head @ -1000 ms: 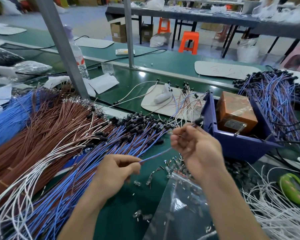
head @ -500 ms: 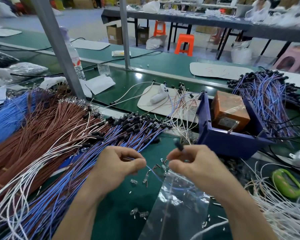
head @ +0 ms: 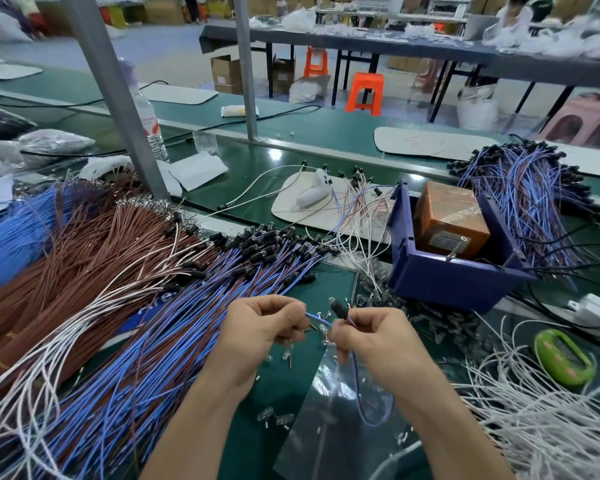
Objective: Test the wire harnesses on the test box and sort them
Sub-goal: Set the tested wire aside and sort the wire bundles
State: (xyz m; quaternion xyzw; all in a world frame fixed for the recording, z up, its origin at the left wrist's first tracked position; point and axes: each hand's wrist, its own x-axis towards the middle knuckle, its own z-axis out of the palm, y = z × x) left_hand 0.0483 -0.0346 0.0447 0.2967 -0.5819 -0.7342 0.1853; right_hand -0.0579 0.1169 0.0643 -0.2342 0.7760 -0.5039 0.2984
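At the far left lies a fan of blue wires [head: 11, 244], and beside it a wide bundle of brown wires [head: 84, 258] with a few white strands across it. Next comes a big pile of blue-and-brown harnesses [head: 187, 306], their black ends pointing toward the back of the green bench [head: 284, 386].

In front of that pile the left hand [head: 260, 327] is curled, with fingertips and thumb pinching one end of a single harness [head: 318, 319]. A short blue stretch of this wire bridges the gap to the right hand [head: 378, 337], which is also curled and pinches it just under its black plug [head: 338, 309]; the plug sticks up above the thumb. The rest of the wire hangs below the right hand in a loop over a clear plastic bag [head: 343, 445].

Behind the right hand stands a dark blue bin [head: 447, 282] with an orange box [head: 447, 220] inside. Another heap of blue harnesses [head: 534, 202] lies behind the bin. At the near right lie a green gadget [head: 565, 356] and loose white wires [head: 534, 427].
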